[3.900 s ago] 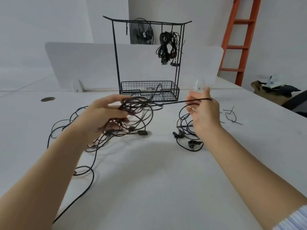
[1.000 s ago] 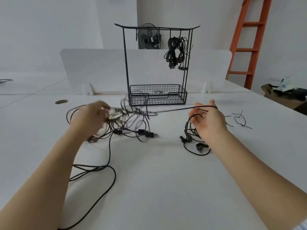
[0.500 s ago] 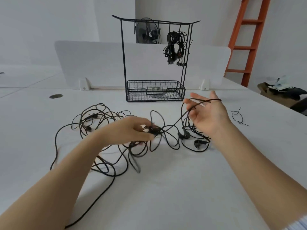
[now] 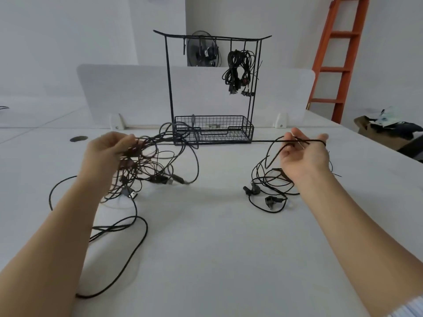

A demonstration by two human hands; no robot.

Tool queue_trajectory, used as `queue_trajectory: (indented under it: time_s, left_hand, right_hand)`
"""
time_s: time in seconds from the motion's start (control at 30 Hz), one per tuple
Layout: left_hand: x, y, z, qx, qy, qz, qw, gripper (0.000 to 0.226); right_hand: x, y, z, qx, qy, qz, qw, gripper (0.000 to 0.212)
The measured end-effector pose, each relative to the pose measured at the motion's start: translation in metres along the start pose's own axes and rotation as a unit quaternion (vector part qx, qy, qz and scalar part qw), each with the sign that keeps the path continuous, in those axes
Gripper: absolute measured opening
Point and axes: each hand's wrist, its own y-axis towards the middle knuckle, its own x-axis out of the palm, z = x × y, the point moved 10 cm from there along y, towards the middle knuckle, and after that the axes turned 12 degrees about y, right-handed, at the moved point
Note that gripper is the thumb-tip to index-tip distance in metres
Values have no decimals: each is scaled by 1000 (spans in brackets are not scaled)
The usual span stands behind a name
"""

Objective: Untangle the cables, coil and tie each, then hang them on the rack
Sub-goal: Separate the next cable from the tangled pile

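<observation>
Spanning the near field was a white table (image 4: 217, 266), with a white divider panel (image 4: 128, 92) along its far edge. Orange ladder (image 4: 336, 65) stood far right, and a cardboard box (image 4: 375, 136) sat to its right. Black wire rack (image 4: 169, 78) stood far centre against the divider, with a basket (image 4: 250, 130) at its foot. One tied bundle (image 4: 239, 67) hung from the right end of the top bar. A fan (image 4: 201, 51) showed behind the rack.

Tangle (image 4: 155, 165) of black cables sat left of centre, partly lifted off the table. Some loops crossed the basket's left end; could not tell whether any lay inside. Other loops trailed near-left.

Left hand (image 4: 106, 152) gripped the tangle's top, fingers curled round several strands. Right hand (image 4: 304, 156) was palm up, fingers half curled round one strand (image 4: 267, 141). That strand ran straight left and was lost against the basket front.

Beneath the right hand a smaller heap (image 4: 272, 184) of cable rested on the table, well apart from the tangle, with plugs (image 4: 251, 190) at its near side. Round grommet hole (image 4: 79, 138) lay far left.
</observation>
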Motion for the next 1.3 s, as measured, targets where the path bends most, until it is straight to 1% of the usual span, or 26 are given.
queue_trajectory:
  time_s: [0.07, 0.1, 0.13, 0.2, 0.27, 0.3, 0.33, 0.37, 0.43, 0.47, 0.5, 0.53, 0.6, 0.67, 0.7, 0.73, 0.77, 0.8, 0.83, 0.9, 0.93, 1.0, 1.1, 1.17, 1.23, 1.3]
  left_hand:
    - [-9, 7, -16, -67, -122, 23, 990, 24]
    - [-12, 11, -29, -114, -202, 27, 972, 26]
    - [-14, 11, -41, -164, -282, 31, 945, 26]
    - [-19, 10, -66, -245, -435, 47, 865, 24]
    - [-24, 5, -80, -282, -542, 87, 787, 20]
    - [-29, 3, -81, -277, -538, 107, 789, 21]
    - [-36, 4, -80, -265, -503, 121, 814, 23]
    - [-43, 5, -72, -244, -433, 124, 859, 21]
    - [-52, 9, -46, -171, -205, 125, 956, 12]
    - [-51, 9, -31, -128, -65, 123, 982, 9]
    - [-48, 10, -18, -84, 76, 122, 986, 12]
    - [-41, 10, -6, -38, 217, 119, 968, 18]
    - [-13, -2, 26, 64, 415, 87, 904, 18]
    - [24, -14, 43, 147, 438, -37, 886, 6]
    - [44, -22, 39, 137, 408, -144, 891, 6]
    - [63, -36, 30, 99, 386, -263, 879, 7]
    - [78, -50, 22, 80, 397, -353, 843, 17]
    - [87, -62, 13, 72, 435, -414, 796, 31]
    - [91, -69, 5, 66, 479, -444, 755, 38]
    - [94, -69, -5, 75, 553, -446, 700, 28]
    - [95, -66, -4, 90, 564, -433, 698, 22]
    - [95, -63, 0, 108, 548, -417, 717, 30]
    - [92, -58, 12, 97, 461, -380, 796, 32]
    - [89, -56, 22, 96, 397, -356, 840, 24]
    - [86, -53, 29, 99, 351, -333, 869, 17]
    - [80, -48, 35, 103, 314, -298, 896, 13]
  right_hand:
    - [-6, 3, -6, -4, 18, 20, 1000, 62]
    - [-9, 5, -10, -5, 20, 30, 999, 62]
    - [-11, 6, -12, -5, 20, 36, 999, 62]
    - [-13, 8, -14, 0, 16, 39, 999, 63]
    - [-11, 5, -11, 12, -1, 35, 999, 63]
    - [-11, 5, -9, 19, -13, 31, 999, 63]
    - [-10, 4, -5, 29, -27, 25, 999, 62]
    - [-8, 3, 0, 40, -49, 12, 998, 60]
    - [-2, 2, 9, 62, -139, -27, 988, 52]
    - [1, 1, 15, 70, -210, -51, 974, 46]
    - [4, -1, 20, 68, -293, -78, 951, 40]
    - [9, -5, 24, 53, -384, -109, 915, 35]
    - [24, -18, 34, -7, -561, -190, 805, 24]
    - [36, -35, 54, -65, -703, -286, 648, 18]
    - [36, -42, 65, -77, -752, -322, 570, 15]
    - [32, -45, 72, -81, -792, -331, 506, 9]
    - [29, -45, 74, -89, -823, -323, 458, 10]
    - [28, -44, 72, -101, -845, -309, 426, 20]
    - [29, -43, 69, -116, -852, -300, 413, 31]
    - [36, -47, 63, -131, -846, -303, 419, 48]
    - [38, -47, 59, -133, -840, -304, 429, 53]
    - [45, -52, 54, -165, -839, -293, 427, 52]
    - [73, -80, 43, -373, -794, -267, 399, 37]
    - [84, -114, 49, -477, -722, -306, 397, 35]
    - [85, -136, 63, -505, -690, -356, 378, 36]
    - [78, -141, 90, -438, -718, -403, 360, 50]
